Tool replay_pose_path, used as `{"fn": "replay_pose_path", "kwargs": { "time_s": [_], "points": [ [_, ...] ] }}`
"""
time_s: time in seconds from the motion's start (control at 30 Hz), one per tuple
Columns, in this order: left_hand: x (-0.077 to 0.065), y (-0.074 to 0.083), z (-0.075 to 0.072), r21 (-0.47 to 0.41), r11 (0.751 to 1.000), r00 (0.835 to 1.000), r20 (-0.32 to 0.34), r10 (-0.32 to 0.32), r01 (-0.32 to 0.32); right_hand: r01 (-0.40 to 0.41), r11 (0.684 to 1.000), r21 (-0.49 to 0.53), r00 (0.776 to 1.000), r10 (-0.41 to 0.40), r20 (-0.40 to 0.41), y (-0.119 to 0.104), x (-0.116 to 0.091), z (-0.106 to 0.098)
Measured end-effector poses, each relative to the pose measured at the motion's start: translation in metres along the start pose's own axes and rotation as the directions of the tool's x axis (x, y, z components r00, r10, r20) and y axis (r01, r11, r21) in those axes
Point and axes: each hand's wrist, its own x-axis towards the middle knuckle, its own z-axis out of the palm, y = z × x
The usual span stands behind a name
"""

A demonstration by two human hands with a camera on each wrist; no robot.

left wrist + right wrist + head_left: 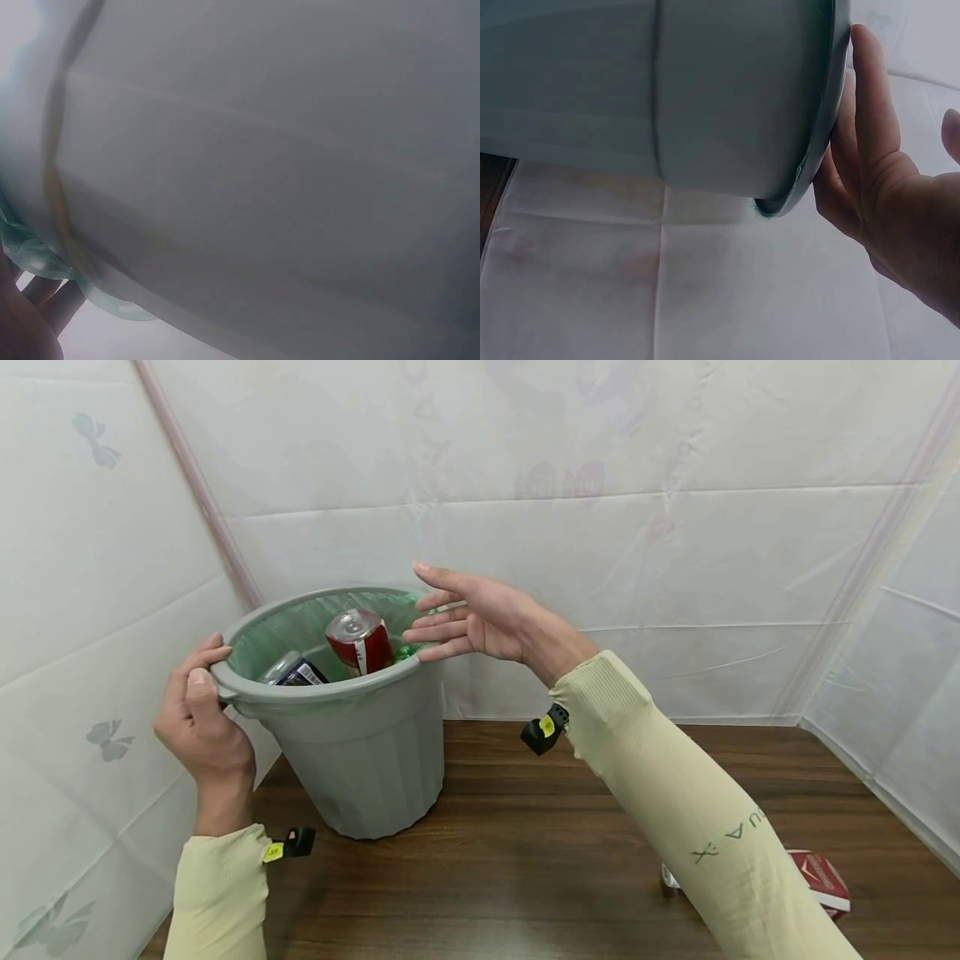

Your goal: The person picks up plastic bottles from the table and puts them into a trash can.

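Note:
A grey trash bin (360, 743) with a green bag (281, 627) as liner stands on the wooden table. Inside lie a red can (358, 642), a container with a dark label (298, 672) and a bit of green plastic (406, 652). My left hand (202, 710) grips the bin's left rim, thumb on the near side; in the left wrist view its fingers (61, 304) show beside the bag's edge. At the right rim is my right hand (487, 618), fingers straight and palm showing. The right wrist view has its fingertips right at the rim (831, 97).
Partly hidden under my right forearm are a red and white box (825, 881) and a small silvery thing (669, 878). White sheeting (555, 543) walls the table (510, 827) at the back and both sides, close behind the bin.

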Motion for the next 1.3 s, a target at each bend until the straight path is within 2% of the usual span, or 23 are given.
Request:
{"fn": "replay_pose_path", "kwargs": {
  "time_s": [0.73, 1.3],
  "points": [
    [0.001, -0.010, -0.003, -0.010, 1.000, 1.000, -0.004, -0.006, 0.006, 0.057, 0.997, 0.049, 0.998, -0.057, 0.005, 0.010, -0.006, -0.002],
    [0.000, -0.005, -0.004, -0.002, 1.000, 1.000, -0.005, -0.013, 0.013, 0.098, 0.993, 0.065, 0.994, -0.100, 0.038, 0.021, -0.018, -0.003]
  ]
}}
